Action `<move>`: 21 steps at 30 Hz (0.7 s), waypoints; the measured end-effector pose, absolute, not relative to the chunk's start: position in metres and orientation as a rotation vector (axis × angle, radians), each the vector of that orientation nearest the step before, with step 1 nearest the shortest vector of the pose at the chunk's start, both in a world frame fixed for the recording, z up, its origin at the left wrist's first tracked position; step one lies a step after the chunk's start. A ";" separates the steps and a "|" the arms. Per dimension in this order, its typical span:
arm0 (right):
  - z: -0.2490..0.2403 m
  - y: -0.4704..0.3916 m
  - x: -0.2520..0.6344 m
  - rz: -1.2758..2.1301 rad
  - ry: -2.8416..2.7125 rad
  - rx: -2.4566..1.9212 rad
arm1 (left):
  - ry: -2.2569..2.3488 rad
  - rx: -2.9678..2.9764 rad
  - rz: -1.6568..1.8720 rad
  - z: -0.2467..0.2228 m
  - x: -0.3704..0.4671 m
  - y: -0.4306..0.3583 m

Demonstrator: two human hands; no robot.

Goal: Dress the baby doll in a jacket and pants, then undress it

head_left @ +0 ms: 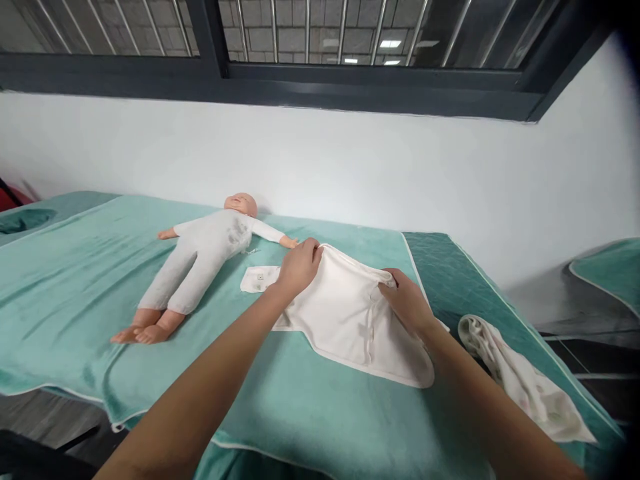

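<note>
A white baby garment [345,313] with a tie string lies spread on the green bed cover, its upper edge pinched by both of my hands. My left hand [301,267] closes on the top left corner, beside a sleeve that reaches out to the left. At the top right, my right hand [405,300] grips a bunched part of the cloth, its fingertips partly tucked into the fold. A baby doll [210,247] in a white cloth body lies on its back to the left, one arm stretched toward my left hand.
The green cover [165,407] spreads over a bed against a white wall [320,167]. A crumpled patterned white cloth [525,380] lies at the right edge by my right forearm. Above stands a dark-framed window [280,83] with bars. Another green-covered surface [613,270] is at far right.
</note>
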State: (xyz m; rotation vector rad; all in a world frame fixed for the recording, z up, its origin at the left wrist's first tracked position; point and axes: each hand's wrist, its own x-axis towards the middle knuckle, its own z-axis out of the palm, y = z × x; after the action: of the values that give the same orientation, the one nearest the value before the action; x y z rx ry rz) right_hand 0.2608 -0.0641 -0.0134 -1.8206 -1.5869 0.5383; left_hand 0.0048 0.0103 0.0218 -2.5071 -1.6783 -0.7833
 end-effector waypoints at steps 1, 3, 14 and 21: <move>-0.009 -0.067 0.263 0.634 -1.559 -1.698 | -1.613 -2.541 -0.875 0.028 0.005 0.002; 0.001 -0.072 0.261 0.753 -1.556 -1.485 | -1.399 -2.598 -1.029 0.044 0.010 -0.017; 0.089 -0.106 0.260 0.240 -1.788 -1.463 | -0.913 -2.314 -0.646 0.138 -0.003 -0.098; 0.123 -0.157 0.296 -0.303 -1.803 -1.539 | -1.530 -2.343 -0.898 0.147 -0.024 -0.117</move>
State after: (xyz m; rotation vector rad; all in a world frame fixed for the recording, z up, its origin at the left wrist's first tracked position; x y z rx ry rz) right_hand 0.2960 -0.1574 0.1232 -1.5391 -1.8032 -0.3034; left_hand -0.0241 -0.1174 0.1475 -2.3432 -1.5299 -0.8978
